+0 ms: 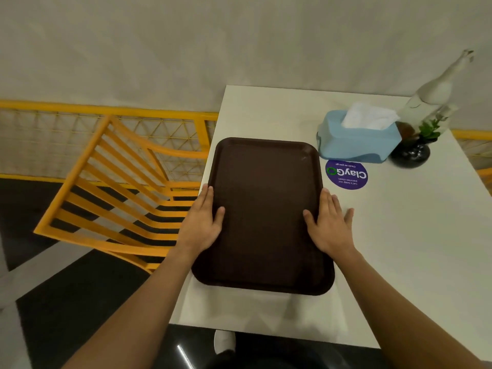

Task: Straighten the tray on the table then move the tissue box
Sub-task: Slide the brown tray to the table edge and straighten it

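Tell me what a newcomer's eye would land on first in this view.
The dark brown tray fills the near left part of the white table, with the left hand and right hand laid flat on its two long edges. Beyond its far right corner sits the blue tissue box, and the yellow slatted chair stands left of the table.

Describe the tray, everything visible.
The tray is dark brown, rectangular with rounded corners and a low raised rim; it looks like textured plastic and is empty. It lies flat on the white table by the table's left edge, long side running away from the person. The left hand and right hand rest open against its long sides. Its far right corner sits close to the tissue box.
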